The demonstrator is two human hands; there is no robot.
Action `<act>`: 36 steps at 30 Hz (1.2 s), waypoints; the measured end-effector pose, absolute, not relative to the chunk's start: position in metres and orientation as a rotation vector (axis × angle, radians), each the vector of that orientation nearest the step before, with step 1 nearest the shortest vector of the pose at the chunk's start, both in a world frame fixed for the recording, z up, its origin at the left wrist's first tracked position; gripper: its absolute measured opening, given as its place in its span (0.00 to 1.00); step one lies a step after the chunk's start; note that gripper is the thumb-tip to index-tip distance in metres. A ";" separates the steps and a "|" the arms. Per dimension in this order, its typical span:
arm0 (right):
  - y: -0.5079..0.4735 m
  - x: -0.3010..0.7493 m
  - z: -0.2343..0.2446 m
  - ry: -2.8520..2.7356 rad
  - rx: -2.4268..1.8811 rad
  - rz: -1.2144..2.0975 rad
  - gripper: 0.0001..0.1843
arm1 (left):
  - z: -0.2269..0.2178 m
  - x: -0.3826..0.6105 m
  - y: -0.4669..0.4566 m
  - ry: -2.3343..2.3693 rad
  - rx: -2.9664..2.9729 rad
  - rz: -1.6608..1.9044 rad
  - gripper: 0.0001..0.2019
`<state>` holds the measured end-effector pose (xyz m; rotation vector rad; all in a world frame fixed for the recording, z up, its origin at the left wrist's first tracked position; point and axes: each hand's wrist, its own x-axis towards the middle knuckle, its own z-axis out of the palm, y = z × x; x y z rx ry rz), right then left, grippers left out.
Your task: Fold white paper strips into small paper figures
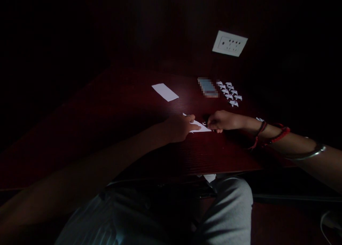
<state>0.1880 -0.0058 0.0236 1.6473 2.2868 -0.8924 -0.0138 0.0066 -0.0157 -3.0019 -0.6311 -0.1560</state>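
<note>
A white piece of paper [202, 127], triangular where it shows, lies on the dark red table in front of me. My left hand [181, 128] rests over its left part, fingers stretched out and pressing it against the tabletop. Close to the paper's right tip is my right hand [223, 120], its fingers curled together; whatever they pinch is hidden. A few tiny white scraps [204, 123] lie between the two hands. Farther back sits a flat white rectangular sheet [165, 92].
Several small folded white paper pieces [229, 92] stand in rows at the back right, beside a blurred phone-like rectangle [207, 87]. A wall socket [230, 43] is above them. More white paper [259, 119] lies behind my right wrist. The table's front edge [171, 176] is above my knees.
</note>
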 end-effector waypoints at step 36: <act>-0.011 0.199 0.015 2.545 1.594 -0.830 0.09 | -0.021 -0.008 0.008 -0.599 -2.878 -0.327 0.14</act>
